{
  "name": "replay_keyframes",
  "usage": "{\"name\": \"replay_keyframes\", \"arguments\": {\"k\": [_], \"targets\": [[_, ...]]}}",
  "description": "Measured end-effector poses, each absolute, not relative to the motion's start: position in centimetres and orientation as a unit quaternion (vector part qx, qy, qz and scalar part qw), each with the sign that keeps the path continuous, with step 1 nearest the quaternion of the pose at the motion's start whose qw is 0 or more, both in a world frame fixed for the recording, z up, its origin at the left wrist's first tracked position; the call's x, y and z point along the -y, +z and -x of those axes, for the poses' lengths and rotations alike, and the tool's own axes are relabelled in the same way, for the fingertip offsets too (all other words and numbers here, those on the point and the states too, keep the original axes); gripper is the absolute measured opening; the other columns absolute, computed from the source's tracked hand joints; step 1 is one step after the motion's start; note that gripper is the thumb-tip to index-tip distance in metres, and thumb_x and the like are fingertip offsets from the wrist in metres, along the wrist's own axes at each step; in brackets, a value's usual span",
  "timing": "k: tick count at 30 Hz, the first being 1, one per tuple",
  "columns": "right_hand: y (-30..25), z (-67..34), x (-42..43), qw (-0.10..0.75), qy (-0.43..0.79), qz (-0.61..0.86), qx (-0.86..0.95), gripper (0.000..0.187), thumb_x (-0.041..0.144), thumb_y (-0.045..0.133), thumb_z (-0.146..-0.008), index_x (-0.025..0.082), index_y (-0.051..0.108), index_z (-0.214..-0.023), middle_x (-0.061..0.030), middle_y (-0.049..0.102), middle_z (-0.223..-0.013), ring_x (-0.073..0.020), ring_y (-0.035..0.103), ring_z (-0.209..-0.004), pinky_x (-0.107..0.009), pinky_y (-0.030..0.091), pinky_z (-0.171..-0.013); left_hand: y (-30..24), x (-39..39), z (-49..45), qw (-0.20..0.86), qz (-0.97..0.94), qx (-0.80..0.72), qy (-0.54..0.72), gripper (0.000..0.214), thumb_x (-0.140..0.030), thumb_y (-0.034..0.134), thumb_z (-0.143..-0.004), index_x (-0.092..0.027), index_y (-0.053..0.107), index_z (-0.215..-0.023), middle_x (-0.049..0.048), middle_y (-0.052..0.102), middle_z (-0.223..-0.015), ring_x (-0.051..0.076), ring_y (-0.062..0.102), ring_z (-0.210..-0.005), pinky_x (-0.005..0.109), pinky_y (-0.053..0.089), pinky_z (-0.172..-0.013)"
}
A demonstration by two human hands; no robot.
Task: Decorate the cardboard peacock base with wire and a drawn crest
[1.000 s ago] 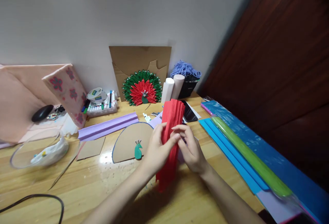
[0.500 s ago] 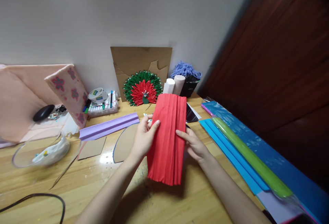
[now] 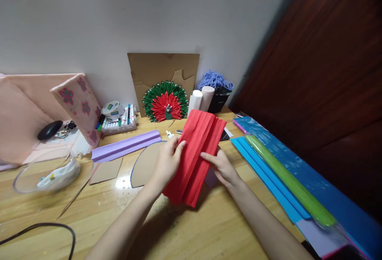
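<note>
Between both hands, raised over the wooden table, is a folded piece of red crepe paper (image 3: 195, 156), its long pleats slanting up to the right. My left hand (image 3: 170, 158) grips its left edge, thumb on the front and fingers behind. On the opposite edge, my right hand (image 3: 222, 165) pinches the paper, one fingertip lying on the front while the rest of the grip is partly hidden behind. Left of the paper lies a piece of cardboard with a curved, blue-marked edge (image 3: 145, 164), partly covered by my left hand. A strip of purple crepe paper (image 3: 127, 145) lies behind it.
A red and green peacock craft (image 3: 167, 102) leans on a cardboard sheet (image 3: 164, 65) at the back. Markers (image 3: 119, 121) stand in a box to its left. Along the right lie a green roll (image 3: 289, 180) and blue sheets (image 3: 268, 176). A clear bowl (image 3: 20, 180) is at left.
The red crepe paper has tilted, its top swinging right and its bottom left. Its pleats have spread a little. Both hands keep hold of it in nearly the same places.
</note>
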State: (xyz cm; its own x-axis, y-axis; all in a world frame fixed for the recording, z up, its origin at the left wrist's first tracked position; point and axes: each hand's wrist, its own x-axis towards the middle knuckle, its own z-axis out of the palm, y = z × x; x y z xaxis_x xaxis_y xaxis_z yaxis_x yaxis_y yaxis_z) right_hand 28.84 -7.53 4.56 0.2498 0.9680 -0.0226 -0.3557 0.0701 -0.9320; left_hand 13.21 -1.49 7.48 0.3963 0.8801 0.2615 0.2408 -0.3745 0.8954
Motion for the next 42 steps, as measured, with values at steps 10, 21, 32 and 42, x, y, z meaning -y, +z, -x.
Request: {"name": "replay_keyframes", "arguments": {"k": [10, 21, 32, 42], "targets": [[3.1, -30.2, 6.5, 0.645, 0.441, 0.514, 0.354, 0.035, 0.043, 0.071, -0.068, 0.017, 0.064, -0.091, -0.0046, 0.072, -0.082, -0.0204, 0.067, -0.070, -0.034, 0.055, -0.065, 6.0, 0.9, -13.3, 0.388, -0.704, -0.450, 0.388, 0.023, -0.029, 0.036, -0.090, -0.019, 0.042, -0.070, -0.0011, 0.052, -0.068, 0.014, 0.048, -0.065, 0.024, 0.034, -0.063], [3.3, -29.0, 6.6, 0.613, 0.469, 0.507, 0.384, 0.049, 0.038, 0.078, -0.059, 0.021, 0.056, -0.099, -0.0068, 0.070, -0.100, -0.0233, 0.067, -0.089, -0.035, 0.055, -0.078, 5.9, 1.9, -13.4, 0.223, -0.744, -0.506, 0.375, 0.019, -0.029, 0.031, -0.092, -0.020, 0.047, -0.084, 0.0031, 0.058, -0.071, 0.017, 0.055, -0.060, 0.024, 0.031, -0.054], [2.9, -29.5, 6.7, 0.613, 0.494, 0.505, 0.356, 0.036, 0.038, 0.079, -0.058, 0.019, 0.065, -0.085, -0.0055, 0.074, -0.084, -0.0253, 0.070, -0.079, -0.040, 0.055, -0.077, 5.7, 0.9, -13.1, 0.256, -0.715, -0.514, 0.398, 0.021, -0.036, 0.038, -0.090, -0.019, 0.048, -0.081, 0.0010, 0.058, -0.069, 0.015, 0.053, -0.060, 0.025, 0.035, -0.057], [3.7, -29.8, 6.7, 0.587, 0.508, 0.519, 0.358, 0.033, 0.044, 0.071, -0.068, 0.018, 0.060, -0.085, -0.0013, 0.070, -0.072, -0.0153, 0.066, -0.064, -0.023, 0.050, -0.055, 6.8, 0.1, -12.4, 0.442, -0.684, -0.432, 0.388, 0.030, -0.040, 0.064, -0.073, -0.013, 0.064, -0.086, 0.0062, 0.069, -0.085, 0.021, 0.063, -0.076, 0.029, 0.046, -0.067]]}}
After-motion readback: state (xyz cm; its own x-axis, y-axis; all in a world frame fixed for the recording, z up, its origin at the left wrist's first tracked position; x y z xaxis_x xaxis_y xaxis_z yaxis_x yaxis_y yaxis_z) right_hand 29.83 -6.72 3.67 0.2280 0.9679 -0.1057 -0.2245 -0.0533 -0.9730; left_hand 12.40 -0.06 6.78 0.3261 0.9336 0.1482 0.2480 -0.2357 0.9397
